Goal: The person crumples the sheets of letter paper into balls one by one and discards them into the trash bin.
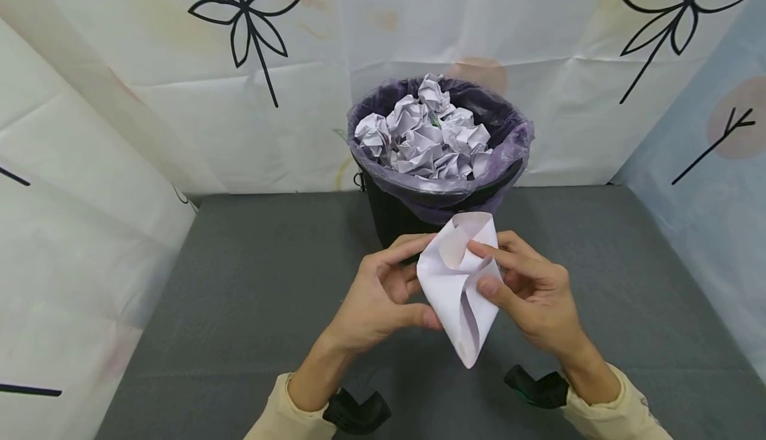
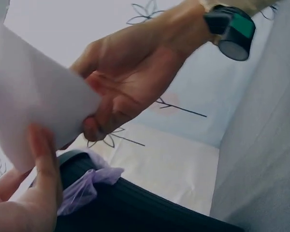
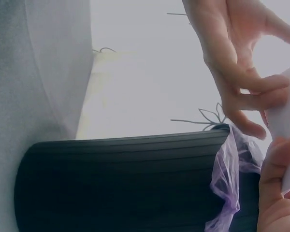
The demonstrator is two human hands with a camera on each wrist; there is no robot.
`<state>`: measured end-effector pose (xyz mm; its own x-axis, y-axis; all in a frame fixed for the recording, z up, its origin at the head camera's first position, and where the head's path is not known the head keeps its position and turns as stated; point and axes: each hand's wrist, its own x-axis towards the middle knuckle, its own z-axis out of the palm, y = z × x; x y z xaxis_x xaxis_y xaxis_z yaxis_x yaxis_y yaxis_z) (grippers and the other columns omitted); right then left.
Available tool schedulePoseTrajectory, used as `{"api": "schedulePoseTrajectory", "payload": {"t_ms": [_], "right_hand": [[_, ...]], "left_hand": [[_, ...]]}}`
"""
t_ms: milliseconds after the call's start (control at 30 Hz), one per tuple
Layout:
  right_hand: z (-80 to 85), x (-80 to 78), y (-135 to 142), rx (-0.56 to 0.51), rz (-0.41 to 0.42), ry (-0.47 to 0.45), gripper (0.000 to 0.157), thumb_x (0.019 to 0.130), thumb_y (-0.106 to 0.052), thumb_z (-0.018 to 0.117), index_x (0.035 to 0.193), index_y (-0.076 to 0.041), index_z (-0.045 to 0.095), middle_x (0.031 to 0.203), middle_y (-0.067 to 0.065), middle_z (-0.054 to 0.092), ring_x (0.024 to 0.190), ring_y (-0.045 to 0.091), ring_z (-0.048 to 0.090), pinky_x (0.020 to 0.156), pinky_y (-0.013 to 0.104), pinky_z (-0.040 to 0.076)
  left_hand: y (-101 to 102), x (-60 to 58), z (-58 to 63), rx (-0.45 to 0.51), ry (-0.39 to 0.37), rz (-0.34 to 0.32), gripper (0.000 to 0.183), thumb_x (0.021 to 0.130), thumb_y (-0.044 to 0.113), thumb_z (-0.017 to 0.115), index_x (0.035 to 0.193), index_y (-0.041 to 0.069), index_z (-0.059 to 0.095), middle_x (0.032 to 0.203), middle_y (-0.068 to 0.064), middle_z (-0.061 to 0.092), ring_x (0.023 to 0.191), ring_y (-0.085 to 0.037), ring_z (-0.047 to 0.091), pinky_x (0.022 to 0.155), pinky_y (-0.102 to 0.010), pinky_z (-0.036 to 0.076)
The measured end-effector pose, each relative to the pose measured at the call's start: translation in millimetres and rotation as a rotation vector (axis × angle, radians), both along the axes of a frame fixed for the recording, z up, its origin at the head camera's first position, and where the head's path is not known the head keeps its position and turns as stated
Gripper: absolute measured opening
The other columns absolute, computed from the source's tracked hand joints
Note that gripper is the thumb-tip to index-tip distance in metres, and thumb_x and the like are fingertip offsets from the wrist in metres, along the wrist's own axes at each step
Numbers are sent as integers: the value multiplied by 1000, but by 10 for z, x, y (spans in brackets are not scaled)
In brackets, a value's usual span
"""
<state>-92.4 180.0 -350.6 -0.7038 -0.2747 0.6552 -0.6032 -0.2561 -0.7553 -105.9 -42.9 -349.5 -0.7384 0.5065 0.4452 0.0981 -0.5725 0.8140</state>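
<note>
Folded white paper (image 1: 450, 292) is held in mid-frame, lower centre-right of the head view, in front of the bin. Its sheet is curled into a pointed form: the narrow tip is directed downward, the broad end upward, and open folds are shown on its face. The upper edge is seen overlapping the lower front of the black bin (image 1: 389, 217), below the rim.

By the right hand (image 1: 535, 287) the paper is pinched at its right side, with thumb and index finger laid on the near face and other fingers bent behind. By the left hand (image 1: 371, 294) it is held lightly at the left edge, with the thumb set low and the bent fingers reaching behind; a wide gap is left between thumb and index finger. Both forearms are angled inward from the lower edge of the frame, and the lower tip is left free between the wrists.

The rim is covered by a purple liner (image 1: 512, 154), within which crumpled paper balls (image 1: 419, 147) are heaped. Grey surface (image 1: 269, 280) is extended to either side of the hands, bounded by white cloth (image 1: 299, 141) behind and at left, and by blue cloth (image 1: 688, 247) at right.
</note>
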Motion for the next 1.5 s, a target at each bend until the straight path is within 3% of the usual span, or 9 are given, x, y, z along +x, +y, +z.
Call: {"api": "schedulePoseTrajectory", "payload": {"t_ms": [200,400,600,767,933,1000,1200,1333,1500], "right_hand": [[22,29,-19,16,-60,-2,25,96,0,68,118,13,68,119,17,62,99,23,61,72,24,58],[27,5,-27,-23,-34,43,15,94,4,69,106,13,71,115,18,64,101,25,61,76,25,58],[21,-14,-21,-35,-14,81,14,93,6,69,105,12,72,115,17,65,99,24,61,75,23,56],[35,-15,-20,-15,13,97,13,94,3,69,105,8,72,116,16,64,100,24,60,77,23,55],[72,-11,-30,5,22,119,11,94,4,68,104,6,74,117,18,63,106,25,59,84,25,56],[84,-11,-37,-1,20,124,11,94,4,69,104,6,74,118,19,62,107,26,59,85,26,55],[105,-17,-55,-23,-14,104,12,94,2,69,104,7,74,117,19,64,107,27,59,83,25,56],[104,-22,-53,-18,4,103,11,94,3,69,104,6,73,117,19,63,107,27,58,80,25,56],[97,-26,-37,6,43,114,9,93,4,69,102,5,72,121,19,60,107,26,57,76,25,56]], "left_hand": [[112,75,-10,-43,13,215,80,84,36,82,129,-23,52,120,-10,60,102,-17,61,86,-25,57],[149,84,-24,-86,28,298,65,90,36,78,116,-21,62,114,-24,62,97,-17,61,84,-26,57],[167,77,-30,-38,-30,271,65,91,34,79,104,-28,61,109,-12,67,100,-19,61,81,-26,55],[145,68,-42,19,-74,178,65,92,29,79,103,-31,56,111,-4,67,104,-20,58,83,-27,52],[120,48,-71,92,-62,90,33,96,33,73,114,5,77,119,-4,64,112,-19,57,92,-26,52],[125,40,-78,101,-26,89,28,96,39,70,117,22,77,122,-4,64,115,-19,57,94,-26,52],[143,8,-108,128,104,93,49,88,48,70,131,24,70,130,-3,60,119,-19,55,97,-26,50],[174,2,-109,120,110,139,44,88,43,74,127,25,72,125,-1,63,113,-16,56,91,-22,51],[221,14,-103,105,38,199,28,90,39,76,116,26,77,114,0,66,104,-17,57,81,-23,53]]}}
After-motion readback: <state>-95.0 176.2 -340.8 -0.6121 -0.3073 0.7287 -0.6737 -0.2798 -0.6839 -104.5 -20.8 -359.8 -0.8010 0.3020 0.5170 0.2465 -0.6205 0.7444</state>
